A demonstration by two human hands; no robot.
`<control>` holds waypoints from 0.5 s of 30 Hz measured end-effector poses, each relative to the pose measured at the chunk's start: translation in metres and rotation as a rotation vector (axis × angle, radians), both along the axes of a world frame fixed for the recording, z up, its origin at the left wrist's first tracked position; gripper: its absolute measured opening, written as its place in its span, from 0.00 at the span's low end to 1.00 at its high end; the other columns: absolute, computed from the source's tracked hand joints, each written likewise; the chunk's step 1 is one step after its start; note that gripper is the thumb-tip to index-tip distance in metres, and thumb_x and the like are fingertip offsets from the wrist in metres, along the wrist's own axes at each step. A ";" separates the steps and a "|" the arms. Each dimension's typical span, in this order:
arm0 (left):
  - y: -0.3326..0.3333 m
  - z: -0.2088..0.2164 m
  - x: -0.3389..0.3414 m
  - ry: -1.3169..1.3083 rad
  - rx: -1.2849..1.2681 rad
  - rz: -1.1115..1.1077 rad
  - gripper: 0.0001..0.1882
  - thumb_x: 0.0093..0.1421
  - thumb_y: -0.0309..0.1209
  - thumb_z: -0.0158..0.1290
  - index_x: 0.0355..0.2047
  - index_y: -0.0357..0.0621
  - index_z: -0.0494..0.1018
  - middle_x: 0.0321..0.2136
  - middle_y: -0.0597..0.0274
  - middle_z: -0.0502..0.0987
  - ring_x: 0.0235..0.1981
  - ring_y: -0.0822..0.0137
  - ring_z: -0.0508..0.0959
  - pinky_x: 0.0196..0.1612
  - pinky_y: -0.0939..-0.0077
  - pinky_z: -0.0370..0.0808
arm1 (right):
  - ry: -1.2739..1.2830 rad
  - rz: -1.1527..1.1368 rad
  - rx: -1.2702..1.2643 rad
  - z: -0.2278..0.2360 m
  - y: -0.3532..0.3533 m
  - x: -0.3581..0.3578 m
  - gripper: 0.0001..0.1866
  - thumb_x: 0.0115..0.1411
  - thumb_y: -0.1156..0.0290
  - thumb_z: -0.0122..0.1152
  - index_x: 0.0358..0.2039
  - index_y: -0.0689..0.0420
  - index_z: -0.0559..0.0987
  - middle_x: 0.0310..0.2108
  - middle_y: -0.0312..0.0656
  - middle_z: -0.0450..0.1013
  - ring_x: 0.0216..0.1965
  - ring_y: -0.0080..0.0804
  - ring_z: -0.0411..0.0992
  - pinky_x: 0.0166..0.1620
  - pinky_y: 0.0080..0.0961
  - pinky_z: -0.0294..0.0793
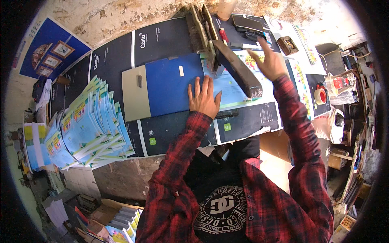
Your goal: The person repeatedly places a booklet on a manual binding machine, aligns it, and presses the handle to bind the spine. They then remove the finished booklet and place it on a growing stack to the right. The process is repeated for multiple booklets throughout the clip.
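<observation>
My left hand (203,97) lies flat with its fingers spread, at the right edge of a blue board (167,83). Its fingertips rest where the board meets a light-blue printed sheet (231,89). Just right of it stands a heavy stapler-like tool (237,69) with a long dark arm slanting toward me over the sheet. My right hand (272,62) is raised beyond that arm, fingers apart, holding nothing I can see. Beneath it lie more colourful printed sheets (265,87). A grey panel (136,95) with a small dark piece on it adjoins the blue board.
A fanned pile of light-blue booklets (91,121) covers the table's left end. Near the back stand upright wooden boards (198,28), a plastic cup (226,9) and a dark flat box (247,23). To the right are a small wooden box (287,45) and a red tape roll (320,96).
</observation>
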State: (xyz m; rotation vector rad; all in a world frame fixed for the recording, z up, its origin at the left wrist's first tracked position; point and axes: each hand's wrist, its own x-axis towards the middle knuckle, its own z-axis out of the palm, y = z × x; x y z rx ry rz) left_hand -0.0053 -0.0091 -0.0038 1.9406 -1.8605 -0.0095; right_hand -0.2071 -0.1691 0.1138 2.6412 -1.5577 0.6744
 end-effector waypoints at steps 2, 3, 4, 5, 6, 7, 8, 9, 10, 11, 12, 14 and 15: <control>0.001 -0.002 0.004 -0.054 -0.012 0.012 0.32 0.65 0.50 0.44 0.64 0.44 0.62 0.65 0.62 0.60 0.66 0.51 0.57 0.67 0.44 0.49 | -0.071 0.208 0.027 0.075 0.015 0.046 0.21 0.68 0.61 0.50 0.61 0.46 0.69 0.60 0.51 0.66 0.47 0.52 0.76 0.49 0.36 0.77; -0.001 -0.002 0.002 -0.074 -0.039 0.012 0.32 0.65 0.50 0.44 0.63 0.45 0.63 0.65 0.62 0.60 0.66 0.51 0.58 0.66 0.44 0.50 | -0.071 0.262 0.010 0.109 0.028 0.063 0.20 0.69 0.63 0.47 0.61 0.42 0.69 0.59 0.51 0.67 0.47 0.52 0.76 0.48 0.35 0.78; 0.000 -0.002 0.003 -0.077 -0.034 0.017 0.32 0.65 0.50 0.44 0.63 0.45 0.63 0.65 0.62 0.61 0.66 0.51 0.58 0.66 0.44 0.51 | -0.031 0.302 -0.004 0.117 0.038 0.079 0.20 0.70 0.65 0.46 0.62 0.39 0.68 0.59 0.53 0.66 0.47 0.52 0.76 0.47 0.35 0.78; -0.002 -0.002 0.003 -0.075 -0.033 0.018 0.31 0.65 0.50 0.44 0.62 0.45 0.63 0.64 0.62 0.61 0.66 0.51 0.58 0.66 0.44 0.51 | 0.013 0.341 -0.017 0.126 0.048 0.096 0.21 0.70 0.66 0.45 0.62 0.37 0.68 0.58 0.54 0.66 0.47 0.53 0.75 0.47 0.34 0.78; -0.003 0.001 0.002 -0.069 -0.033 0.010 0.31 0.65 0.50 0.44 0.62 0.46 0.63 0.64 0.62 0.61 0.66 0.51 0.59 0.66 0.43 0.52 | 0.112 0.352 -0.024 0.124 0.053 0.107 0.21 0.70 0.66 0.45 0.63 0.37 0.67 0.58 0.55 0.66 0.47 0.54 0.75 0.47 0.34 0.78; -0.003 0.003 0.002 -0.055 -0.027 0.003 0.32 0.64 0.50 0.45 0.62 0.43 0.63 0.63 0.59 0.63 0.65 0.51 0.59 0.65 0.43 0.53 | 0.187 0.361 0.002 0.116 0.060 0.108 0.21 0.70 0.63 0.44 0.63 0.39 0.66 0.58 0.58 0.65 0.49 0.55 0.74 0.49 0.36 0.77; -0.001 0.002 0.005 -0.066 -0.019 0.009 0.32 0.64 0.50 0.45 0.62 0.43 0.63 0.62 0.59 0.63 0.65 0.51 0.59 0.65 0.43 0.54 | 0.256 0.385 0.029 0.105 0.066 0.111 0.22 0.71 0.60 0.42 0.64 0.41 0.65 0.58 0.62 0.64 0.50 0.56 0.72 0.52 0.38 0.75; -0.001 0.001 0.003 -0.060 -0.015 0.007 0.32 0.63 0.50 0.46 0.62 0.43 0.64 0.62 0.60 0.64 0.65 0.51 0.60 0.65 0.43 0.54 | 0.336 0.396 0.056 0.098 0.075 0.112 0.23 0.71 0.57 0.41 0.65 0.43 0.63 0.58 0.65 0.62 0.52 0.58 0.71 0.54 0.39 0.74; 0.000 0.000 0.001 -0.053 -0.010 0.008 0.32 0.63 0.50 0.47 0.61 0.43 0.64 0.62 0.60 0.64 0.65 0.52 0.60 0.65 0.43 0.54 | 0.224 0.308 0.199 0.096 0.091 0.111 0.29 0.70 0.50 0.40 0.64 0.53 0.62 0.59 0.67 0.61 0.54 0.60 0.69 0.57 0.41 0.70; 0.000 0.003 0.001 -0.050 -0.030 -0.010 0.33 0.61 0.50 0.49 0.60 0.42 0.65 0.62 0.60 0.64 0.64 0.51 0.60 0.65 0.42 0.55 | 0.097 0.216 0.326 0.096 0.108 0.111 0.38 0.68 0.42 0.40 0.64 0.64 0.61 0.59 0.69 0.60 0.57 0.62 0.66 0.60 0.43 0.67; 0.001 0.002 0.002 -0.057 -0.055 -0.004 0.33 0.61 0.50 0.50 0.60 0.42 0.66 0.62 0.60 0.64 0.64 0.50 0.60 0.65 0.42 0.54 | 0.071 0.200 0.272 0.081 0.119 0.108 0.46 0.64 0.37 0.45 0.64 0.69 0.59 0.61 0.69 0.59 0.62 0.64 0.61 0.63 0.45 0.62; 0.001 -0.005 0.004 -0.068 -0.095 -0.002 0.34 0.60 0.50 0.50 0.60 0.41 0.66 0.63 0.58 0.64 0.64 0.49 0.61 0.64 0.42 0.54 | 0.122 0.148 0.112 0.050 0.139 0.103 0.47 0.63 0.37 0.47 0.66 0.66 0.57 0.63 0.68 0.57 0.64 0.63 0.58 0.66 0.46 0.57; -0.001 -0.007 0.003 -0.047 -0.100 -0.009 0.33 0.60 0.49 0.49 0.60 0.40 0.66 0.63 0.56 0.64 0.64 0.48 0.61 0.65 0.42 0.54 | 0.079 0.124 0.116 0.031 0.142 0.100 0.50 0.60 0.36 0.50 0.68 0.63 0.53 0.67 0.63 0.52 0.68 0.60 0.52 0.66 0.50 0.54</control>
